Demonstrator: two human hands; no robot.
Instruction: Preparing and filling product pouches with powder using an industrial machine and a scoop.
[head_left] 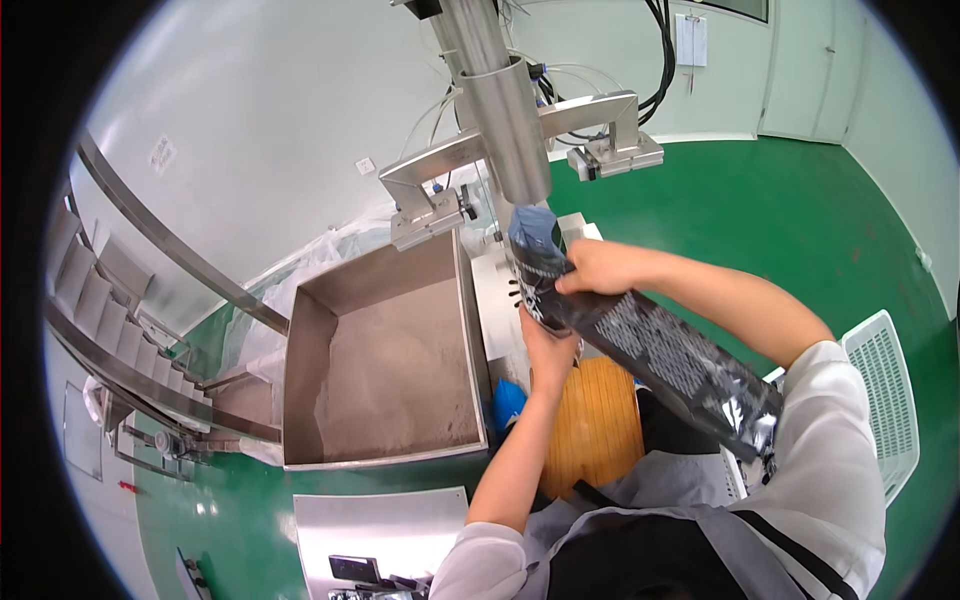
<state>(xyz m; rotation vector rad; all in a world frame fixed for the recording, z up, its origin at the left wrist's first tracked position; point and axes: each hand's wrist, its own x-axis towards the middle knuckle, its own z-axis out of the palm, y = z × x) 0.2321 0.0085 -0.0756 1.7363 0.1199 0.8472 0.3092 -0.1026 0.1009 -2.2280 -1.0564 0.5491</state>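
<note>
A long black plastic bag (680, 360) with grey and white print slants from the steel filling tube (510, 135) down toward my right upper arm. Its top end, with a bluish inner side (537, 228), gapes just below the tube's lower end. My right hand (600, 268) grips the bag's upper right edge, thumb on the front. Lower down on the left edge, my left hand (548, 345) holds the bag, its fingers partly hidden. The bag looks flat. Metal clamp arms with a left jaw (430, 215) and a right jaw (615, 155) flank the tube.
To the left stands a large steel bin (470, 350) holding grey-brown powder (400, 360). White perforated baskets (885, 400) sit at my right. A wooden-slatted surface (595, 425) lies below my hands, beside a blue object (509, 402). Steel stairs (95, 300) rise far left.
</note>
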